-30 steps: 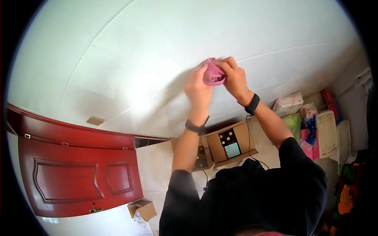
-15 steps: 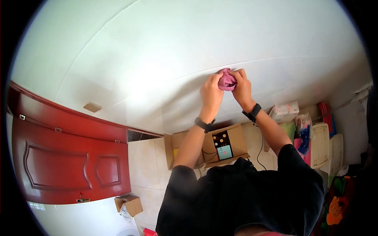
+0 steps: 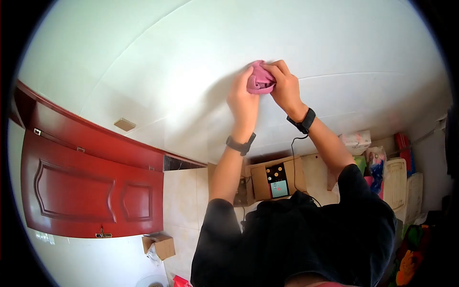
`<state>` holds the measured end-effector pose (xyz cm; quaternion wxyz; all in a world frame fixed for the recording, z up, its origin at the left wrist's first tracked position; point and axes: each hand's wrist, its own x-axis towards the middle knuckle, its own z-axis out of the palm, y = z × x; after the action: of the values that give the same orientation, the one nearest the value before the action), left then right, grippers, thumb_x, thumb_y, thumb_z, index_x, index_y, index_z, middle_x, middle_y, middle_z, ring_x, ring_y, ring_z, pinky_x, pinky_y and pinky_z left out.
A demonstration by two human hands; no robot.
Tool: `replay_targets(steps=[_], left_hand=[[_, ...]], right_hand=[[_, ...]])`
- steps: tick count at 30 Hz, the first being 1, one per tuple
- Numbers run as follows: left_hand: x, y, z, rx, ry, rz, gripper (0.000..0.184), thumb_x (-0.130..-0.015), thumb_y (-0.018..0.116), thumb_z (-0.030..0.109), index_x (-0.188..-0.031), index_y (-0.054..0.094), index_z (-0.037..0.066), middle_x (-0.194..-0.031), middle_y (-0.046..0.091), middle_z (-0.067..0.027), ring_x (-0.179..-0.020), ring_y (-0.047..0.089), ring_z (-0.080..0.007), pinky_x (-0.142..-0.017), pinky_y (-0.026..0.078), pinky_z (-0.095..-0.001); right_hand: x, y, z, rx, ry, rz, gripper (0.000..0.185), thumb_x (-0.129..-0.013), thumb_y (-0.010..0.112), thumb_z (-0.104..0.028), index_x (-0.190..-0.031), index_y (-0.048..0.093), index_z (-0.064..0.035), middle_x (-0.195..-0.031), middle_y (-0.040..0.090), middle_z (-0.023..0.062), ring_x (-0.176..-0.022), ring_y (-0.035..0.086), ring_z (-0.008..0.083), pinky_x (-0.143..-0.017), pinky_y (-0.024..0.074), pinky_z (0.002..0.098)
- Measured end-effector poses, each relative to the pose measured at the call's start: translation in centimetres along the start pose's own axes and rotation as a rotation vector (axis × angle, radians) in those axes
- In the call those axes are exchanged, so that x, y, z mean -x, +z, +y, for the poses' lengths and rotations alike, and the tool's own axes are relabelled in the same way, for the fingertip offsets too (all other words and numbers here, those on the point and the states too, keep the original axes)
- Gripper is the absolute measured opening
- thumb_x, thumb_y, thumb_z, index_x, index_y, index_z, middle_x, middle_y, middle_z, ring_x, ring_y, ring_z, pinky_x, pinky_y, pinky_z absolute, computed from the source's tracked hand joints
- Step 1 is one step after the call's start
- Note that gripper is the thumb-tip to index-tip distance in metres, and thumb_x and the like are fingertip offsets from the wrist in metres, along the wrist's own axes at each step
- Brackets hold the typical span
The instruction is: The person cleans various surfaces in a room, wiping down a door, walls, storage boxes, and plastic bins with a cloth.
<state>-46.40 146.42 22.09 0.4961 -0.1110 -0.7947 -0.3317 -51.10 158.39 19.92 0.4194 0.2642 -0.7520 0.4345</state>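
Note:
A bunched pink cloth is held up against the white tiled wall, gripped from both sides. My left hand has its fingers round the cloth's left side, partly hidden by it. On the right side, my right hand pinches the cloth with bent fingers. A dark fold opening shows at the cloth's lower edge. Both wrists carry black bands, and a thin cable hangs from the one on the right.
Below the arms, an open cardboard box stands on the floor. A red door is at the left, with a small carton beneath it. Packages and beige plastic panels stand at the right.
Both hands and the pink cloth shifted right and slightly down, then back left and up along the wall. The cloth's folds have changed shape between the fingers.

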Motion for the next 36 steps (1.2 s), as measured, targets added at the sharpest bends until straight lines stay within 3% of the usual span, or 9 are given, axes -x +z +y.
replay_targets(steps=[4,9,10,20,25,26,31,36], left_hand=[[-1.1,2.4,1.4,0.058,0.064,-0.054,0.037,-0.078,0.066,-0.008,-0.111,0.069,0.007,-0.104,0.07,-0.0133,-0.093,0.068,-0.0318,-0.079,0.055,-0.0386],[2.3,5.2,1.6,0.119,0.01,-0.169,0.033,-0.081,0.068,-0.003,-0.112,0.069,0.007,-0.105,0.069,-0.0135,-0.095,0.067,-0.0328,-0.081,0.054,-0.0392],[3.4,6.1,0.8,0.113,0.065,-0.144,0.042,-0.074,0.069,-0.007,-0.112,0.067,0.012,-0.104,0.068,-0.0095,-0.09,0.068,-0.0325,-0.074,0.056,-0.0393],[10.4,4.5,-3.1,0.007,-0.159,-0.374,0.04,-0.076,0.065,-0.006,-0.112,0.067,0.012,-0.108,0.069,-0.0079,-0.091,0.067,-0.0344,-0.074,0.055,-0.0419],[7.4,1.5,-3.4,-0.003,-0.195,-0.252,0.041,-0.078,0.065,-0.006,-0.115,0.067,0.012,-0.111,0.068,-0.0102,-0.096,0.067,-0.0324,-0.078,0.055,-0.0393],[5.7,0.4,-2.3,0.052,-0.178,-0.209,0.039,-0.08,0.059,-0.009,-0.116,0.068,0.004,-0.11,0.069,-0.0148,-0.101,0.067,-0.0312,-0.088,0.052,-0.0384],[2.0,-1.4,-2.7,0.094,-0.043,-0.052,0.034,-0.083,0.06,-0.01,-0.113,0.068,0.003,-0.103,0.067,-0.0139,-0.094,0.066,-0.0292,-0.081,0.053,-0.0373],[6.3,-0.7,-5.8,0.136,-0.106,-0.125,0.027,-0.086,0.06,-0.008,-0.11,0.069,0.003,-0.103,0.067,-0.0129,-0.093,0.065,-0.0301,-0.081,0.053,-0.0379]], right_hand=[[-0.1,-2.2,1.6,0.029,0.016,0.139,0.045,-0.072,0.069,0.006,-0.112,0.064,-0.0134,-0.099,0.06,0.0059,-0.075,0.065,0.029,-0.059,0.0537,0.0372],[3.9,-3.6,4.6,0.085,0.132,0.076,0.043,-0.075,0.067,0.007,-0.112,0.064,-0.014,-0.099,0.058,0.0081,-0.078,0.064,0.0307,-0.062,0.0532,0.0383],[5.1,-3.6,5.4,0.097,0.151,0.054,0.042,-0.075,0.066,0.006,-0.112,0.064,-0.0138,-0.099,0.058,0.0085,-0.079,0.064,0.0309,-0.062,0.0531,0.0387],[12.8,0.4,5.7,0.013,0.301,-0.049,0.038,-0.076,0.066,0.006,-0.11,0.063,-0.0108,-0.1,0.058,0.0103,-0.082,0.064,0.0342,-0.066,0.0536,0.0392],[9.4,2.9,2.3,-0.095,0.252,0.004,0.039,-0.076,0.068,0.004,-0.111,0.064,-0.0112,-0.101,0.059,0.0103,-0.08,0.065,0.0339,-0.064,0.0535,0.0391],[7.8,3.1,1.6,-0.097,0.208,0.036,0.039,-0.076,0.069,0.003,-0.112,0.064,-0.0117,-0.101,0.06,0.0105,-0.08,0.065,0.0338,-0.063,0.0534,0.0392],[3.3,3.2,-1.4,-0.057,0.137,0.046,0.039,-0.075,0.07,-0.001,-0.112,0.065,-0.0136,-0.101,0.062,0.0099,-0.079,0.066,0.0336,-0.063,0.0542,0.0392],[7.8,4.7,-0.1,0.041,0.205,-0.071,0.035,-0.078,0.069,-0.003,-0.111,0.064,-0.0154,-0.103,0.061,0.0093,-0.078,0.066,0.0336,-0.064,0.0545,0.0398]])
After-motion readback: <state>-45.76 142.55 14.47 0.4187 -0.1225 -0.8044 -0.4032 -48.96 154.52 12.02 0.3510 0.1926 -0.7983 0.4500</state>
